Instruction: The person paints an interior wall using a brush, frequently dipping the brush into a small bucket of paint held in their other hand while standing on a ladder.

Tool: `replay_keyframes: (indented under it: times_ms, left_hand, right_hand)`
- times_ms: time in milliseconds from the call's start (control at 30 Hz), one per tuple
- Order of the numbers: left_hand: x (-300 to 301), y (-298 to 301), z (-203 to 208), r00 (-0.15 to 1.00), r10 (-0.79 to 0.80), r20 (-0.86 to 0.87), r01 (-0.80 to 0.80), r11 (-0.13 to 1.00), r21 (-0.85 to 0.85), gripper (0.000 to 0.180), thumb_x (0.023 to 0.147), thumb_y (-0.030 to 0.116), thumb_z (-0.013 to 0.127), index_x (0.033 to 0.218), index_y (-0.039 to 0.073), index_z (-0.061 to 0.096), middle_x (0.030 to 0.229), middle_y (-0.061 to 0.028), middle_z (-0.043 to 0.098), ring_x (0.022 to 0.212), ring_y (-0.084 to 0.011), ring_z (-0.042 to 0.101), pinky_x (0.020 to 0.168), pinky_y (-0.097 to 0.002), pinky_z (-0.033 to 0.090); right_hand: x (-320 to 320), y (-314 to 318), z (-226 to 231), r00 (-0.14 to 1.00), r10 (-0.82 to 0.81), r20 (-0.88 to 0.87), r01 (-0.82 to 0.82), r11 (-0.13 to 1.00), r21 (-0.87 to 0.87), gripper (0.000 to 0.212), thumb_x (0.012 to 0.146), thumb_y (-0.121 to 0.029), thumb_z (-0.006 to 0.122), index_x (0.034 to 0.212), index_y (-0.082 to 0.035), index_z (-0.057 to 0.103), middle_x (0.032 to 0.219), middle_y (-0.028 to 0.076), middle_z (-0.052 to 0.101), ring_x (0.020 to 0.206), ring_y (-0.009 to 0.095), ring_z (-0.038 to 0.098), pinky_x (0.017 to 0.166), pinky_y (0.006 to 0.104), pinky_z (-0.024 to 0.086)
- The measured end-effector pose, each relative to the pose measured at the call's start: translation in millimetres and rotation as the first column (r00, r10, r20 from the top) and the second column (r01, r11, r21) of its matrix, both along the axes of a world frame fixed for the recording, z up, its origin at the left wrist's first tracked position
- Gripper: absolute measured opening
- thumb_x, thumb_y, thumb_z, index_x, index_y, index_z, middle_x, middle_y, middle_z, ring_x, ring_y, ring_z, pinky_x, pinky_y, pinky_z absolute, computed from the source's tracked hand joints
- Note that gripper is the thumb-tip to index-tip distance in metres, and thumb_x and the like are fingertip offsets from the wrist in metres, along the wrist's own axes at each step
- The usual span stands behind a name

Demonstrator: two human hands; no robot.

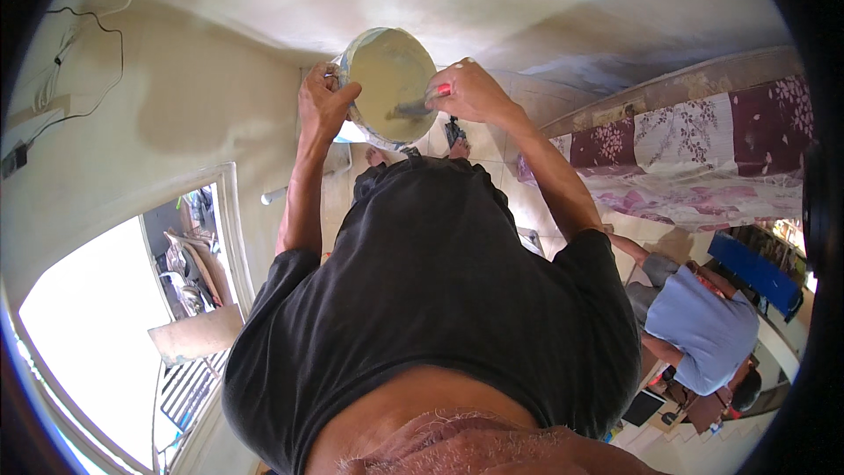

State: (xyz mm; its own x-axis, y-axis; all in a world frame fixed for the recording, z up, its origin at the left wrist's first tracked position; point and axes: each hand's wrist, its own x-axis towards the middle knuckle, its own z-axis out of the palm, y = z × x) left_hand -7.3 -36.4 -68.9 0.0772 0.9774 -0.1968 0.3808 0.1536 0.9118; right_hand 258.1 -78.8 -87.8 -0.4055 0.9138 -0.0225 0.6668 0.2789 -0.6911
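Observation:
A round bucket (367, 46) with a smeared rim is held up before me. Inside it is a pale, yellowish paint-like coating or liquid. My left hand (323, 104) grips the bucket's left side, its thumb over the rim. On the opposite side, my right hand (475, 95) is closed around a red-handled tool (410, 110). The tool's dark, flat end reaches into the bucket; whether it is a brush or a scraper cannot be made out.
A pale wall (563, 0) rises ahead. To the right lies a bed or bench with a maroon and white floral cover (681, 136). A person in a blue shirt (703, 330) is at the lower right. A bright window (97, 325) opens at left; black cables (121, 62) hang above.

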Motion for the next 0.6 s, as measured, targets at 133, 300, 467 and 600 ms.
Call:
replay_keyframes:
  times_ms: [133,300,467,600]
  left_hand:
    - [-4,2,-7,0.998,0.005,-0.057,-0.004,1.000,0.017,0.028,0.069,0.014,0.071,0.084,-0.005,0.058,0.063,-0.0059,0.056,0.053,-0.0137,0.056,0.046,-0.0304,0.047]
    - [-3,0,2,0.987,-0.040,-0.157,0.042,0.999,0.006,0.030,0.069,0.013,0.070,0.090,-0.006,0.060,0.066,-0.0068,0.059,0.055,-0.0138,0.059,0.047,-0.0300,0.050]
    - [-2,-6,7,0.998,-0.029,-0.049,0.028,0.999,-0.025,0.029,0.068,0.013,0.070,0.088,-0.006,0.060,0.065,-0.0065,0.060,0.055,-0.0130,0.059,0.048,-0.0297,0.049]
    - [-1,-7,7,0.999,-0.034,0.009,0.034,0.999,-0.020,0.028,0.070,0.011,0.069,0.090,-0.005,0.060,0.065,-0.0051,0.060,0.055,-0.0124,0.057,0.047,-0.0288,0.048]
  right_hand:
    - [-7,5,12,0.972,0.106,0.211,-0.110,0.994,0.008,0.021,0.071,-0.013,0.075,0.089,-0.002,0.074,0.086,0.017,0.071,0.082,0.036,0.068,0.076,0.0439,0.055]
    - [-11,12,5,0.954,0.186,0.236,-0.198,0.980,0.026,0.021,0.074,-0.012,0.070,0.092,-0.003,0.072,0.085,0.018,0.071,0.081,0.037,0.068,0.073,0.0457,0.055]
    - [-16,16,-2,0.938,-0.128,0.322,0.070,0.980,0.187,0.011,0.076,-0.010,0.066,0.083,-0.002,0.069,0.077,0.020,0.068,0.071,0.038,0.068,0.068,0.0468,0.056]
    - [-14,13,8,0.916,-0.290,0.275,0.206,0.932,0.297,0.009,0.076,-0.007,0.064,0.083,-0.001,0.065,0.077,0.020,0.068,0.070,0.036,0.068,0.067,0.0446,0.056]
